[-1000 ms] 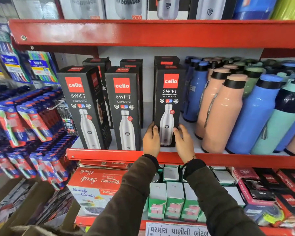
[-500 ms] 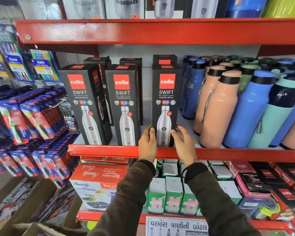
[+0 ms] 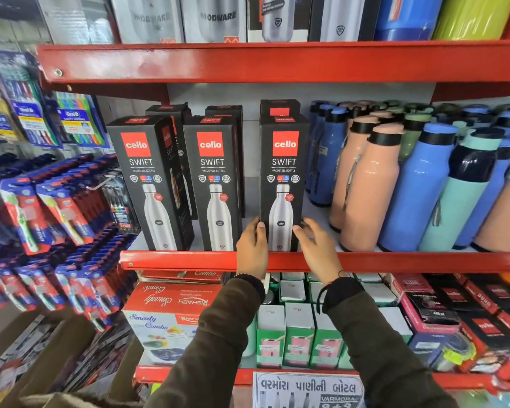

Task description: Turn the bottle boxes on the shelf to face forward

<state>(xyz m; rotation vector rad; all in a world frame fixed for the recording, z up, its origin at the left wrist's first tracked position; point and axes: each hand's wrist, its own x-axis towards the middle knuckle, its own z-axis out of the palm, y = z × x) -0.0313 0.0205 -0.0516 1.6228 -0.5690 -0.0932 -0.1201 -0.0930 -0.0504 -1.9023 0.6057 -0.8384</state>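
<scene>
Black cartons of Cello Swift steel bottles stand along the front edge of a red metal shelf, three in the front row with more behind them. The right box stands upright at the lip, its printed face square to the camera, with both of the person's hands at its base. The left hand lies against the carton's lower left edge, thumb on the front face and fingers wrapped round the side. The right hand sits at the lower right corner, fingers spread and curled toward the box; motion blur hides whether they press the cardboard or hover just off it. Dark olive sleeves reach up from below to both wrists. The middle box also faces forward, just beside the left hand, with a narrow gap between the two cartons. The left box is turned at a slight angle, showing its side panel as well as its front. To the right of the held carton, peach bottles and blue bottles crowd the same shelf, the nearest peach one close to the right hand. Toothbrush packs hang at far left.
</scene>
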